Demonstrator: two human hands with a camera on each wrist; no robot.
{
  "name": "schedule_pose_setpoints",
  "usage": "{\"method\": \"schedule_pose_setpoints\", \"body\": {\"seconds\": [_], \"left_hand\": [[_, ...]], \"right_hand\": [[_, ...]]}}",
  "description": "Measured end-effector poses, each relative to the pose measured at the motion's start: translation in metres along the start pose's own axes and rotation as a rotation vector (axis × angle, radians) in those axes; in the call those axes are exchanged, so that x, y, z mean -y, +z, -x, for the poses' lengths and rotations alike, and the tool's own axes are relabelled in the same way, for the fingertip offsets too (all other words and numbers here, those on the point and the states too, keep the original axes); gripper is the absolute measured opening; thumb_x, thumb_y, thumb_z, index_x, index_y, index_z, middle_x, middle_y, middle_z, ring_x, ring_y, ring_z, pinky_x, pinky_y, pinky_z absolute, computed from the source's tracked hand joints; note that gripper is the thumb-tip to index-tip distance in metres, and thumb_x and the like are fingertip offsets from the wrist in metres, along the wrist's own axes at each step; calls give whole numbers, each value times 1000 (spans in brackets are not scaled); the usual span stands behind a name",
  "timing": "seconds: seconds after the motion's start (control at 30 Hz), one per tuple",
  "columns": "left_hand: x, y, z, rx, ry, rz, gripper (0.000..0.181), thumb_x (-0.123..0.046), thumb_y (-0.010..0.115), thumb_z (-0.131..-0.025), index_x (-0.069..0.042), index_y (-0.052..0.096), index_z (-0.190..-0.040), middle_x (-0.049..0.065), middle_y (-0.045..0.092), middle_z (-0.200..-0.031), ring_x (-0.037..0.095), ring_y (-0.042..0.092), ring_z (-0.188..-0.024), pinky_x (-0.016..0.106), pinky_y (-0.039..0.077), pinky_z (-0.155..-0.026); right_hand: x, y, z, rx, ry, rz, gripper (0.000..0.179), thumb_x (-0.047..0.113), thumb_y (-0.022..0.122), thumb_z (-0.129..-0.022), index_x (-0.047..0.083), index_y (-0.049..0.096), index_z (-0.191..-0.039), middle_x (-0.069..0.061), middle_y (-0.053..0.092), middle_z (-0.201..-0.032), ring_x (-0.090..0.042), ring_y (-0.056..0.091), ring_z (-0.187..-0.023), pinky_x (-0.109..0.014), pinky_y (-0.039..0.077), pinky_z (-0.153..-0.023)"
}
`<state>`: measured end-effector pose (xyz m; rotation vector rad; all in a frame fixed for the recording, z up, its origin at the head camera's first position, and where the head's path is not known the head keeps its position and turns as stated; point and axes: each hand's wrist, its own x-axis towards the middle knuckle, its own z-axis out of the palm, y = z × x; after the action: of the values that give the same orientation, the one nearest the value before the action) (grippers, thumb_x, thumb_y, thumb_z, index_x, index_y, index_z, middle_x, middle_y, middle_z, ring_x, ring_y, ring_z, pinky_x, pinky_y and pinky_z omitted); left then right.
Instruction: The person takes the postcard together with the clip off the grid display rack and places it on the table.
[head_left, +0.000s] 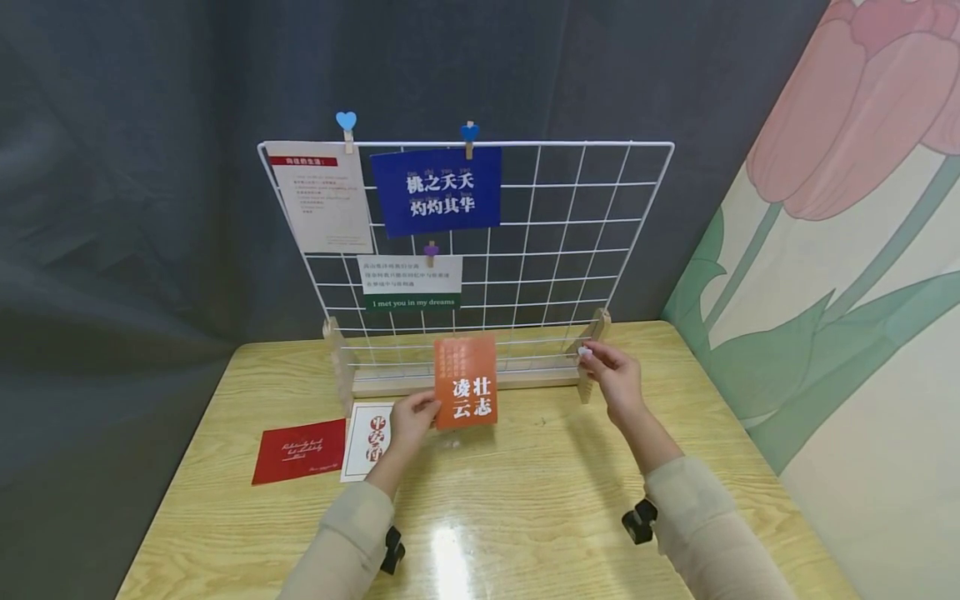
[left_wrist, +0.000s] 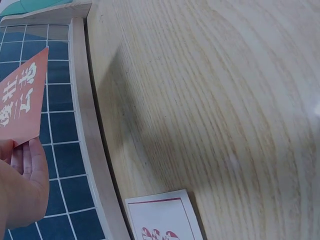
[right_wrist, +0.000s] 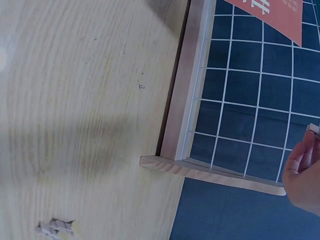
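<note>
My left hand (head_left: 411,421) pinches an orange card (head_left: 465,354) with white Chinese characters by its lower left edge, thumb in front. It holds the card upright before the lower rows of a white wire grid (head_left: 531,200). In the left wrist view, the fingers (left_wrist: 37,160) show behind the card's edge. Over by the grid's right foot, my right hand (head_left: 618,387) pinches a small clothespin (right_wrist: 313,128) between thumb and fingertips; a pale end (head_left: 584,352) sticks out in the head view. Higher up, clothespins hold a cream card (head_left: 318,208), a blue card (head_left: 442,221) and a white-and-green card (head_left: 412,283) on the grid.
A red card (head_left: 300,450) and a white card with red print (head_left: 352,458) lie on the wooden table (head_left: 525,517) at the left. Several small clothespins (right_wrist: 56,227) lie on the table in the right wrist view. The grid stands in wooden feet (head_left: 341,367).
</note>
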<state>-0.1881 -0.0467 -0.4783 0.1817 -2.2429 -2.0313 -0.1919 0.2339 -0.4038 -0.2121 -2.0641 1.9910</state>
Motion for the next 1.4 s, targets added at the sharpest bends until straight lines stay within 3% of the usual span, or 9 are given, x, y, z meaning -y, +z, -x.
{"method": "schedule_pose_setpoints", "body": {"seconds": [0.3,0.4,0.43,0.53,0.63,0.7,0.9,1.17,1.4], "left_hand": [[9,-2,2,-18,-9,-2,18,6,60,-75,11,60,-92,23,61,-81,28,60,-67,30,52,-56],[14,-4,2,-14,21,26,17,4,61,-75,9,62,-91,20,61,-78,26,60,-65,30,52,-55],[20,-5,1,-7,68,62,16,1,63,-75,7,63,-90,17,62,-75,23,60,-62,28,51,-52],[25,-7,2,-3,91,77,15,1,63,-75,6,64,-89,16,62,-74,22,59,-59,28,51,-51],[28,-7,3,-13,61,61,16,5,60,-75,8,62,-90,19,62,-77,22,59,-60,28,51,-51],[25,-7,5,-22,-5,14,18,9,57,-75,11,60,-92,22,60,-80,24,59,-61,29,52,-54],[25,-8,6,-6,-64,-13,21,8,56,-77,11,58,-97,20,60,-83,19,58,-63,26,51,-54],[31,-10,7,-21,-88,-12,20,8,57,-76,12,58,-96,21,60,-83,21,58,-63,28,51,-54],[36,-12,8,-38,-95,-21,19,8,58,-75,12,59,-94,22,61,-79,21,58,-60,29,51,-53]], "right_hand": [[-8,-2,3,-4,38,-13,28,-1,52,-84,-13,50,-109,11,59,-74,-5,58,-67,-20,47,-60],[-10,-3,4,-10,48,-9,28,0,52,-84,-13,51,-109,11,59,-74,-6,58,-68,-19,47,-60],[-11,-4,4,-9,49,-1,28,0,52,-84,-13,50,-109,11,59,-74,-6,58,-68,-19,47,-60],[-14,-5,5,-16,53,13,30,2,54,-84,-13,50,-109,10,59,-75,-6,57,-68,-21,47,-62],[-16,-6,7,-23,57,20,31,4,55,-84,-14,50,-109,7,60,-76,-6,58,-67,-21,48,-62],[-19,-7,7,-32,58,22,31,5,56,-83,-13,51,-108,7,60,-76,-6,58,-67,-22,48,-62],[-25,-13,11,-37,69,54,32,7,57,-83,-11,52,-109,7,60,-77,-7,58,-68,-26,48,-64],[-34,-19,17,-45,105,63,30,7,56,-84,-10,53,-108,-5,63,-84,-8,59,-68,-21,47,-61],[-43,-25,22,-52,120,71,30,6,55,-84,-12,51,-107,6,62,-78,-6,59,-67,-20,47,-61]]}}
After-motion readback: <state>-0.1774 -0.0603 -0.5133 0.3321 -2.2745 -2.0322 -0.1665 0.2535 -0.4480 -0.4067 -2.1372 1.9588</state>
